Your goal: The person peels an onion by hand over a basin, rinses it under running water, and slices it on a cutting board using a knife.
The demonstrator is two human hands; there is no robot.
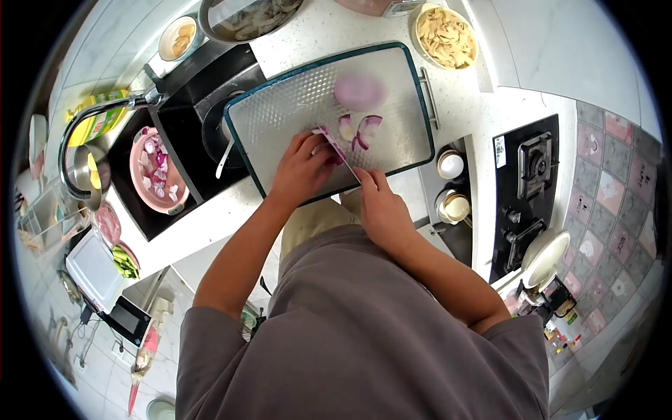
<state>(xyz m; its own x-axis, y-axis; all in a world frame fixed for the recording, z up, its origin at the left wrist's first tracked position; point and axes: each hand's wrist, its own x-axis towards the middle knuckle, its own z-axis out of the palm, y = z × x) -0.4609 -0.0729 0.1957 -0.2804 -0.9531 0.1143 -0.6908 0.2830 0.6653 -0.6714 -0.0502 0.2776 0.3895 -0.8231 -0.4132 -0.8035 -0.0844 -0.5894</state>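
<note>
The left hand (302, 164) bends its fingers down onto a piece of red onion (335, 145) near the middle of the board (280, 108), while the right hand (381, 204) has its fingers clamped round the handle of the knife (352, 171). For even cuts, the left fingertips are best tucked back from the blade, with the cut slices (368, 131) kept clear to the right.

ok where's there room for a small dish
Bare counter shows between the pot, the chopping board and the bowl of pale strips. The board's upper-left is bare too. It's crowded around the knife: left hand, right hand, onion slices.
</note>
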